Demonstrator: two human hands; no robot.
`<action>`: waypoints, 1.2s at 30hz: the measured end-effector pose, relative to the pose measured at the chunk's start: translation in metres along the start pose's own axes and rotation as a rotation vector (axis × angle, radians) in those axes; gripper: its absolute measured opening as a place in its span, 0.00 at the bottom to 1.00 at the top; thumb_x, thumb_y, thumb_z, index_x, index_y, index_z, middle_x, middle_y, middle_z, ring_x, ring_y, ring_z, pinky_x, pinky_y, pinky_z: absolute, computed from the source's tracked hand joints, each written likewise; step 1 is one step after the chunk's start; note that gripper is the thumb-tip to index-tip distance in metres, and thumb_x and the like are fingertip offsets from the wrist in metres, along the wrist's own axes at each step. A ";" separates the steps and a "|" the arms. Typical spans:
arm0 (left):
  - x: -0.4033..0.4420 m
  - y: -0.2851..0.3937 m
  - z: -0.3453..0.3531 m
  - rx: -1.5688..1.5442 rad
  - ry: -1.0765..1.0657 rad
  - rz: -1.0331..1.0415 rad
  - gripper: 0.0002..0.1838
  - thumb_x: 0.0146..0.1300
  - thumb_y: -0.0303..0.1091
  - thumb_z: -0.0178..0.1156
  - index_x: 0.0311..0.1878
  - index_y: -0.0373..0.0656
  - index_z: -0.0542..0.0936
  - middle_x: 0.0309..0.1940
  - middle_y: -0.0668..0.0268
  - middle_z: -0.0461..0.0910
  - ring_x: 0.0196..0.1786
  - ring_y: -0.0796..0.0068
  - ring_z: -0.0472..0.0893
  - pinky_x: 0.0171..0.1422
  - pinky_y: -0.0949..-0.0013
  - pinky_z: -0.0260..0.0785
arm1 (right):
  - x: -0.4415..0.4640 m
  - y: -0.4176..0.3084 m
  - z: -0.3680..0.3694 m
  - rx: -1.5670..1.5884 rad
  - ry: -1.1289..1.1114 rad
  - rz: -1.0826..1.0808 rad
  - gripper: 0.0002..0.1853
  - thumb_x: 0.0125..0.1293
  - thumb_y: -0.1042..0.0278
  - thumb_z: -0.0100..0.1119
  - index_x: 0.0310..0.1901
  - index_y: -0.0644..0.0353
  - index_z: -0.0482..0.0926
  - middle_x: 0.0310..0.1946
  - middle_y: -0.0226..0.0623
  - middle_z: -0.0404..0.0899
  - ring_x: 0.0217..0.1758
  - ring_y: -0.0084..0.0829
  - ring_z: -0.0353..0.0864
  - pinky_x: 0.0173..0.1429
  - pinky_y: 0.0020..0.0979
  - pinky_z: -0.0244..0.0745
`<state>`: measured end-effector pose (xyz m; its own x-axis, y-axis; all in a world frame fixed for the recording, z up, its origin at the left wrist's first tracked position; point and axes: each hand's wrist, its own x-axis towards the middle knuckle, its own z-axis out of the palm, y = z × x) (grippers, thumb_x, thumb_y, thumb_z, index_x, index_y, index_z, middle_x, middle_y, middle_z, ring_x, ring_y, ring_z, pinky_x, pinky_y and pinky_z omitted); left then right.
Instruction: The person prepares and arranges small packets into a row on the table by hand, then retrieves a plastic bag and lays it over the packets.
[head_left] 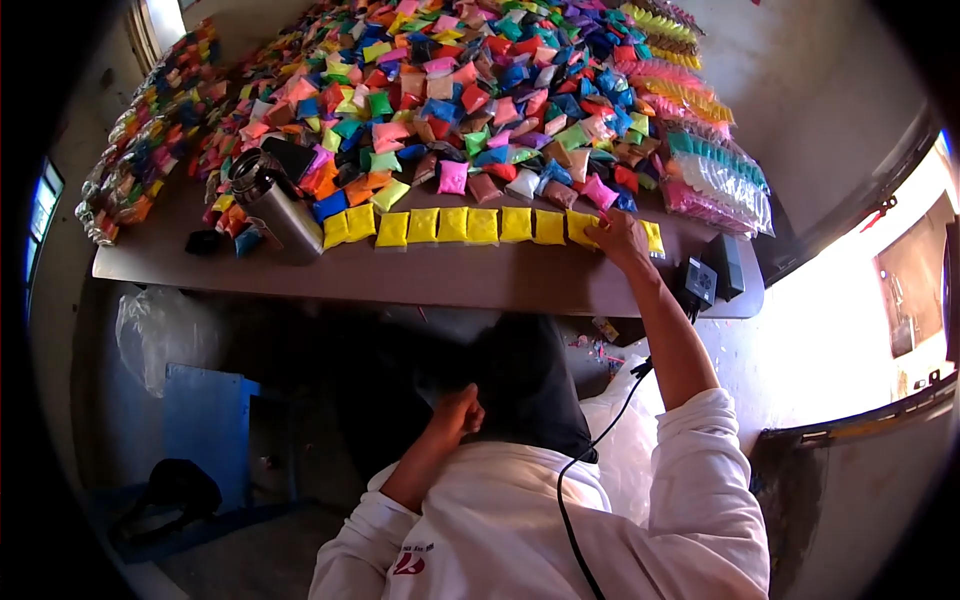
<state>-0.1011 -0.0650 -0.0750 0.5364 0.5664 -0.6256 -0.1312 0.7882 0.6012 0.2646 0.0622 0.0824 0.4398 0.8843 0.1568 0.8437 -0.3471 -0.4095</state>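
A row of small yellow packets [482, 226] lies along the near part of the table. My right hand [622, 240] reaches to the right end of this row, its fingers closed on the edge of a yellow packet [580, 228]. Another yellow packet [655, 238] shows just right of that hand, partly covered by it. My left hand [460, 412] rests over my lap with the fingers curled in, and nothing shows in it.
Behind the row, a large heap of colourful packets [470, 95] covers the brown table [400, 278]. A steel flask [280, 215] stands left of the row. Stacked clear bags [715, 165] and a black device [695, 283] sit at right. A cable [562, 480] crosses my shirt.
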 end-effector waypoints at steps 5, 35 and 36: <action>-0.001 -0.001 -0.005 -0.067 -0.005 -0.034 0.22 0.60 0.53 0.60 0.22 0.48 0.67 0.19 0.64 0.72 0.21 0.73 0.69 0.29 0.71 0.64 | 0.003 -0.019 0.003 -0.032 0.077 -0.043 0.14 0.52 0.58 0.63 0.38 0.56 0.81 0.34 0.46 0.81 0.40 0.46 0.80 0.42 0.43 0.73; 0.003 -0.006 -0.018 -0.254 -0.100 0.014 0.22 0.64 0.52 0.56 0.22 0.48 0.67 0.18 0.66 0.70 0.19 0.78 0.66 0.25 0.76 0.60 | -0.006 -0.167 0.092 0.206 -0.130 -0.314 0.13 0.56 0.58 0.62 0.37 0.58 0.79 0.34 0.48 0.81 0.38 0.47 0.81 0.41 0.41 0.75; 0.002 -0.005 -0.018 -0.258 -0.098 0.019 0.22 0.64 0.52 0.56 0.22 0.48 0.67 0.18 0.66 0.70 0.19 0.78 0.66 0.25 0.76 0.60 | -0.009 -0.170 0.089 0.206 -0.132 -0.320 0.13 0.56 0.58 0.62 0.37 0.58 0.79 0.34 0.48 0.81 0.38 0.47 0.81 0.41 0.41 0.75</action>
<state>-0.1147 -0.0634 -0.0884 0.6082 0.5655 -0.5570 -0.3428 0.8200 0.4583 0.0901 0.1408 0.0702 0.1104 0.9747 0.1945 0.8463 0.0104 -0.5327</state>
